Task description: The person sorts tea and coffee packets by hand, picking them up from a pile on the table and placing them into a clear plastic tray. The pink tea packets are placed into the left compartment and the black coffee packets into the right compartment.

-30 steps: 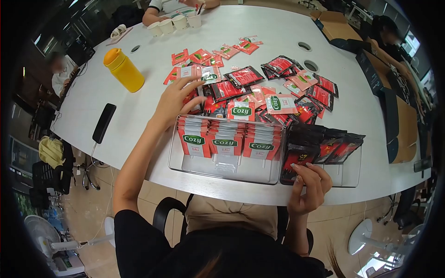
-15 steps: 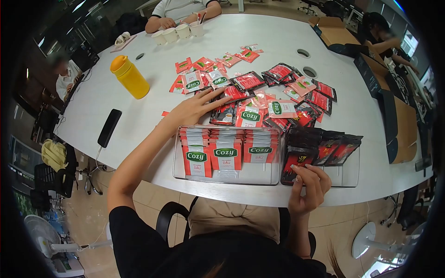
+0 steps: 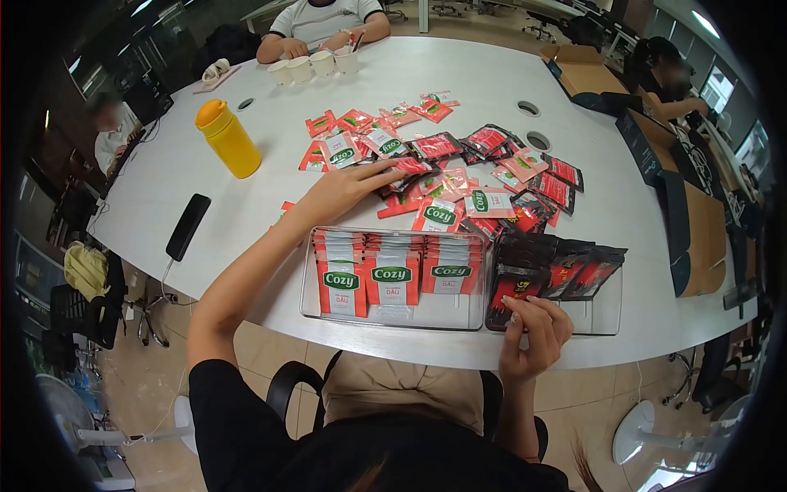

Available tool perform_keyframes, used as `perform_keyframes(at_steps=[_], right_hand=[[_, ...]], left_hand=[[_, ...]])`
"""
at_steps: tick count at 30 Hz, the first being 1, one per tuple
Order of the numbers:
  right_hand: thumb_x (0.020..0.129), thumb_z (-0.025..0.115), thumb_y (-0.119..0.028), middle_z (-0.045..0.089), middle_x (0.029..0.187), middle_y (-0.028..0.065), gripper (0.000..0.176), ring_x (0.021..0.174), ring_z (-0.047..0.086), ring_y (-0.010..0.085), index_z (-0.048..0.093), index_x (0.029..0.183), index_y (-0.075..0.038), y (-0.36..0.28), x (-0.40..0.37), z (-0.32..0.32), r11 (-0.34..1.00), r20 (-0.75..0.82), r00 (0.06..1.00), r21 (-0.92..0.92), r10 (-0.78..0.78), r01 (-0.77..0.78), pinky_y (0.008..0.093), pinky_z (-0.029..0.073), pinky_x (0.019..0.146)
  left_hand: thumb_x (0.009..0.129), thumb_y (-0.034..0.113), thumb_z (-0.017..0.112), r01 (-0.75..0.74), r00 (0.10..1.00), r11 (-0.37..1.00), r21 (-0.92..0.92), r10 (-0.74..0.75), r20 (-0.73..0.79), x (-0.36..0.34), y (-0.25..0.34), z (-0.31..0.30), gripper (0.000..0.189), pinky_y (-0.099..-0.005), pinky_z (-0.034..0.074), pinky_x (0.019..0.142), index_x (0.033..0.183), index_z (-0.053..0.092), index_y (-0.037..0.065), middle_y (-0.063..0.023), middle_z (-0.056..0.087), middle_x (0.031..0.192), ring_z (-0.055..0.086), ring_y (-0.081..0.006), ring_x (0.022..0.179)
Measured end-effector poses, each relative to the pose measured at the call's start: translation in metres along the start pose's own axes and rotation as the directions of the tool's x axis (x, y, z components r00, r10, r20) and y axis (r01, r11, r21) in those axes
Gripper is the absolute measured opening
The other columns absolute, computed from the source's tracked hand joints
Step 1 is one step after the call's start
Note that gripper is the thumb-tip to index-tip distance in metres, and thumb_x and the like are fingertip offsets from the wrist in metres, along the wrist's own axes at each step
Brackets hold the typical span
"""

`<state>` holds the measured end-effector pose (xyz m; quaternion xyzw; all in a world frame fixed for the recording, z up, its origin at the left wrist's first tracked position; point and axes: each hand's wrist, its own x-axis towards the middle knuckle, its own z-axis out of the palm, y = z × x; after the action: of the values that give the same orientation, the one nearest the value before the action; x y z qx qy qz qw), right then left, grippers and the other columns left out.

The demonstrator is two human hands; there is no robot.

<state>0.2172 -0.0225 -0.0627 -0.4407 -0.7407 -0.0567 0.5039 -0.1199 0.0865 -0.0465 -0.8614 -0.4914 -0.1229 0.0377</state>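
In the head view, my left hand [image 3: 354, 190] reaches over the loose pile, its fingers closed on black-and-red coffee sachets [image 3: 410, 166]. The thumb side is partly hidden. My right hand [image 3: 537, 334] has bent fingers at the lower part of a black coffee sachet [image 3: 523, 283] in the right clear box [image 3: 602, 316]. Several black sachets stand upright in that box. Left of it, touching or nearly so, a second clear box [image 3: 447, 313] holds red-and-white Cozy tea sachets [image 3: 392, 275] in three upright rows. More Cozy sachets [image 3: 489, 202] lie scattered beyond the boxes.
A yellow bottle [image 3: 229, 139] and a phone [image 3: 188, 227] with a cable stand and lie on the left. Paper cups [image 3: 302, 69] are in front of a person across the white table [image 3: 270, 184]. Open cardboard boxes [image 3: 703, 234] line the right edge.
The coffee sachet that lay below my left fingers has left its spot, and those fingers have drawn together. My right hand stays at its sachet. The whole view has shifted slightly.
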Motion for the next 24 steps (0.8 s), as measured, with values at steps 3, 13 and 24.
perform_keyframes(at_steps=[3,13,24], right_hand=[[0.076,0.064,-0.007,0.068,0.084,-0.0028,0.013,0.087,0.059,0.0165,0.068,0.088,-0.011,0.0,0.0,-0.001,1.0,-0.001,1.0,0.001,-0.005,0.005,0.0297,0.033,0.084],[0.077,0.063,-0.005,0.067,0.083,-0.001,0.014,0.088,0.059,0.0179,0.068,0.088,-0.01,-0.001,-0.001,-0.001,1.0,-0.007,1.0,0.02,-0.006,0.006,0.0306,0.034,0.084],[0.087,0.051,-0.019,0.065,0.091,0.0143,0.028,0.089,0.056,0.0284,0.058,0.104,0.002,-0.005,-0.016,-0.009,0.953,-0.121,0.991,0.288,-0.063,0.096,0.038,0.043,0.08]], left_hand=[[0.085,-0.003,0.048,0.082,0.956,0.954,-0.289,-0.157,-0.248,-0.006,-0.005,0.001,0.049,-0.0311,0.05,0.081,0.13,0.049,0.017,-0.0088,0.056,0.123,0.062,-0.0238,0.099],[0.094,0.014,0.052,-0.112,0.509,0.285,-0.952,-0.806,-0.302,-0.046,-0.008,-0.036,0.033,-0.025,0.052,0.077,0.124,0.046,0.002,-0.0071,0.06,0.107,0.06,-0.0091,0.089],[0.088,0.011,0.054,-0.312,0.551,0.072,-0.947,-0.798,-0.242,-0.13,0.14,-0.065,0.053,-0.0366,0.048,0.09,0.135,0.032,0.0,-0.0151,0.053,0.12,0.058,-0.0221,0.107]])
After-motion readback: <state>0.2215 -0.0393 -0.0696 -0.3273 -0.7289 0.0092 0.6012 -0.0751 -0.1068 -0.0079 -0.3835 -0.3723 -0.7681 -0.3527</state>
